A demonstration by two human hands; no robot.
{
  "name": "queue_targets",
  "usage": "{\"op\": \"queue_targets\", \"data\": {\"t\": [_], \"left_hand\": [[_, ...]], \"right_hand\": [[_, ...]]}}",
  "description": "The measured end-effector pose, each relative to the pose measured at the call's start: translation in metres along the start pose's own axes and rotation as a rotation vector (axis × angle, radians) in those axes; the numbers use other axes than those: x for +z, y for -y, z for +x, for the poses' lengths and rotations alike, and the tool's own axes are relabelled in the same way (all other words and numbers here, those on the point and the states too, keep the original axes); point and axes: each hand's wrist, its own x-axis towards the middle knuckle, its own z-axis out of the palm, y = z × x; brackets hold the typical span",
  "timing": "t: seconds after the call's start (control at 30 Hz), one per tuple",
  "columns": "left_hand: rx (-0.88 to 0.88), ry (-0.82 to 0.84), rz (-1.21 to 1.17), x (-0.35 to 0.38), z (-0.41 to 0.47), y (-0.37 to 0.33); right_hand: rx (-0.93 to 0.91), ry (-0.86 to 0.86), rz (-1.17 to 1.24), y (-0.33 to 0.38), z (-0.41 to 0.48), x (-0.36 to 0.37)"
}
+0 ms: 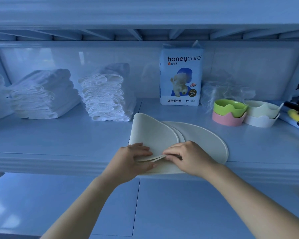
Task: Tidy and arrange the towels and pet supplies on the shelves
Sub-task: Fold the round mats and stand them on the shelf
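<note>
Gripping the near rims of the round cream mats (205,140), the left hand (135,157) curls its fingers over the upper sheets, which bend up on their left side into a standing curve, while the bottom mat lies flat on the shelf (59,135) with its near edge over the front lip. Just beside it, the right hand (188,157) pinches the fanned edges of the same mats between thumb and fingertips. Two stacks of folded white towels (41,95) sit to the left toward the back wall. Behind the mats a honeycare pack (180,76) stands upright. To the right, a green bowl (230,107) nests in a pink bowl (227,120), next to a cream bowl (261,108) in a white one
</note>
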Motion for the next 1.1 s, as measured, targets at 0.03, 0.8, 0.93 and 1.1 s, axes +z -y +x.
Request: {"op": "queue_targets", "data": {"t": [0.03, 0.8, 0.93, 1.1], "left_hand": [[0.004, -0.02, -0.015, 0.001, 0.0, -0.002], [0.078, -0.178, 0.039, 0.029, 0.004, -0.027], [0.077, -0.115, 0.096, 0.022, 0.008, -0.028], [0.037, 0.006, 0.016, 0.02, 0.01, -0.031]], "right_hand": [[-0.009, -0.017, -0.006, 0.0, -0.002, -0.001], [0.184, -0.225, 0.013, -0.05, -0.064, -0.027], [0.203, -0.207, 0.063, -0.052, -0.064, -0.029], [0.218, -0.298, -0.015, -0.058, -0.072, -0.04]]}}
